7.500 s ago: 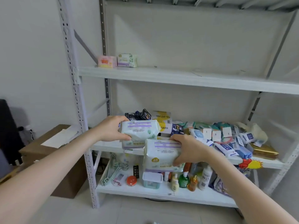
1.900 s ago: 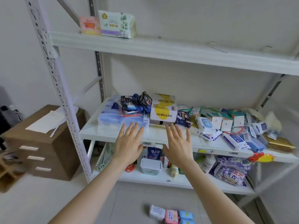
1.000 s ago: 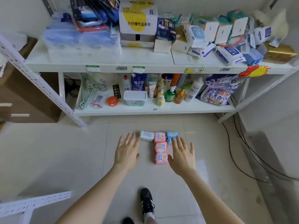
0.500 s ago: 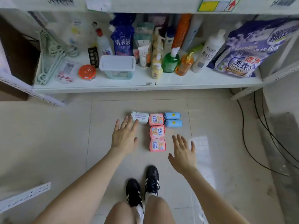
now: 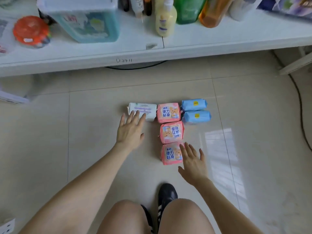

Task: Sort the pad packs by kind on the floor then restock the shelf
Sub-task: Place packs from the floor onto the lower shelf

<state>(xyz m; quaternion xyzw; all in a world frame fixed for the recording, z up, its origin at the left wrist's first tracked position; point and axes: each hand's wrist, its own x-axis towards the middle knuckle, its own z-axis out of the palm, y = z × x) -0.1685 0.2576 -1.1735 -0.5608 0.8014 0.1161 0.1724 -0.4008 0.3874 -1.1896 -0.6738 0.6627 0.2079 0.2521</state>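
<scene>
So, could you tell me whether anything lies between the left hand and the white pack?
Nothing visible does. The left hand is open, with its fingertips over the near edge of the white pack; whether they touch it is unclear. The pink packs lie to the right, out of the way.

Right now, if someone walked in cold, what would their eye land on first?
The tidy grid on the floor: a column of three pink packs, two blue packs to its right, one white pack to its left. Next, two open hands: the left hand at the white pack, the right hand at the nearest pink pack. Behind, a white shelf crowded with bottles.
</scene>
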